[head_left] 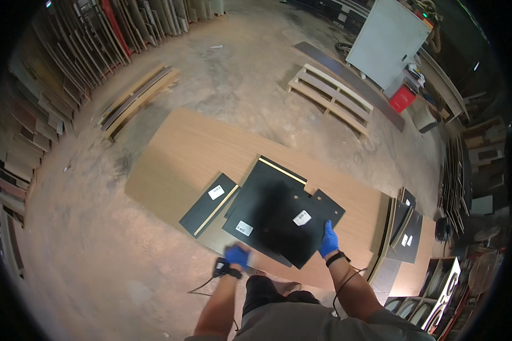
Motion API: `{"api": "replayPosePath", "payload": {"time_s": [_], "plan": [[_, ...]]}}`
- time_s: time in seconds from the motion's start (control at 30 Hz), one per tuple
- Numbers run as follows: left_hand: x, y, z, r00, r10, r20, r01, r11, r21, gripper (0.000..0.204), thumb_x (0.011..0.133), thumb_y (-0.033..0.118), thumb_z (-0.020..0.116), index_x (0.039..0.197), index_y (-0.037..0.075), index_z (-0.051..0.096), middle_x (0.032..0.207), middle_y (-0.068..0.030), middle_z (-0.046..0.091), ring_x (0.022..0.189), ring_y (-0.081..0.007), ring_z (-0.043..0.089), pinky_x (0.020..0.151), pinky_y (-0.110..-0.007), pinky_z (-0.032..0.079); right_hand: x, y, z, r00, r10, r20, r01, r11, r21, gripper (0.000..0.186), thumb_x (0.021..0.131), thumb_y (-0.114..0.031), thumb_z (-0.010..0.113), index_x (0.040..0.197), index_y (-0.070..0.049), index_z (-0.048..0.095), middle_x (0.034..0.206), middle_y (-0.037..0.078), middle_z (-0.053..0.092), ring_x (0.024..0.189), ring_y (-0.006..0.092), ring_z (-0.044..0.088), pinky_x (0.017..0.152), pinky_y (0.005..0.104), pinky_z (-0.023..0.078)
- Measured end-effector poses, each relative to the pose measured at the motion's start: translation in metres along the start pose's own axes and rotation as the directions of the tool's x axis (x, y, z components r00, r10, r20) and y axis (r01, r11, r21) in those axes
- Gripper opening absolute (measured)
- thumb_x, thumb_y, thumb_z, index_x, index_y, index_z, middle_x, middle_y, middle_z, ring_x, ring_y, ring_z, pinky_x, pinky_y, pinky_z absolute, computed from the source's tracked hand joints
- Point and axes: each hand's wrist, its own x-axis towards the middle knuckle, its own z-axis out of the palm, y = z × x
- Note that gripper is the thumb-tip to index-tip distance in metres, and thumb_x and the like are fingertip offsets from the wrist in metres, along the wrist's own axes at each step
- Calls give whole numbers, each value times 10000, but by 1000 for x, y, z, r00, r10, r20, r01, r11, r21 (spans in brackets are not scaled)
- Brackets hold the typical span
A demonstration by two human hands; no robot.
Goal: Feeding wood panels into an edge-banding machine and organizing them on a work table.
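Note:
A large black panel [279, 213] with a notched far edge and two white labels lies tilted over a wide wooden board [176, 159]. My right hand [328, 240], in a blue glove, grips the panel's right near edge. My left hand [236, 256], also blue-gloved and blurred, sits at the panel's near left corner; whether it grips the panel is unclear. A narrower black panel [209, 204] with a light edge strip and a white label rests to the left, partly under the big one.
More dark panels [407, 227] lean stacked at the right. A wooden pallet [331, 98] and a white cabinet [387, 41] stand on the concrete floor beyond. Board racks [68, 68] line the left wall. Planks [136, 99] lie on the floor at left.

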Motion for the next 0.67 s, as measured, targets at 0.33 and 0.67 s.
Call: {"api": "replayPosePath", "payload": {"time_s": [0.33,0.67], "plan": [[56,-88,-195,966,-118,-231,153,978,138,1163,547,438,873,1503,107,299,1349,-214,522,1241,-416,504,1026,-460,463,-25,-12,84,920,-385,-70,-62,34,-997,693,820,-420,757,1260,50,501,1158,233,654,1052,366,650,900,397,528],[52,8,-213,925,-126,-359,43,972,-232,1132,544,471,886,1437,-11,384,1353,-294,481,1293,-446,434,1091,-504,376,15,25,26,984,-150,-98,47,744,-666,495,909,-374,701,1248,-31,588,1152,111,675,1027,197,633,901,325,491]]}}
